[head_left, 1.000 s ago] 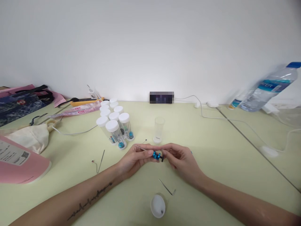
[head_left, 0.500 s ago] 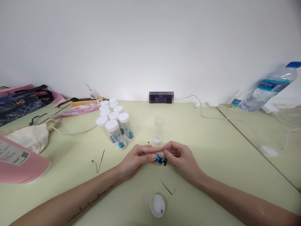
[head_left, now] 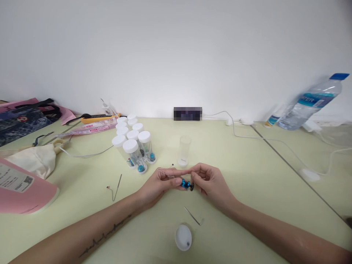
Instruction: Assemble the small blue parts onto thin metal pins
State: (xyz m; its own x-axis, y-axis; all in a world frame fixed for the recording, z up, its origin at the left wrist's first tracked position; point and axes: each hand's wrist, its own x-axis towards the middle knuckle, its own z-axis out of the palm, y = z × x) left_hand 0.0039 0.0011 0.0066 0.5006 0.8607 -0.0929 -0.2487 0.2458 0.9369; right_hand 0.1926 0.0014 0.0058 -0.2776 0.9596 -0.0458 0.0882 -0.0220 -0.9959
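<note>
On the pale green bench point(head_left: 247, 172), near the middle of its front edge, the left hand point(head_left: 158, 185) and right hand point(head_left: 210, 181) meet, fingers of both pinching a small blue metal part point(head_left: 184, 183) and thin wire point(head_left: 165, 173)

The scene is brightly and evenly lit; only soft shadows are cast on the table point(head_left: 247, 172). The water bottle point(head_left: 310, 104) at the right edge is stretched and blurred.
</note>
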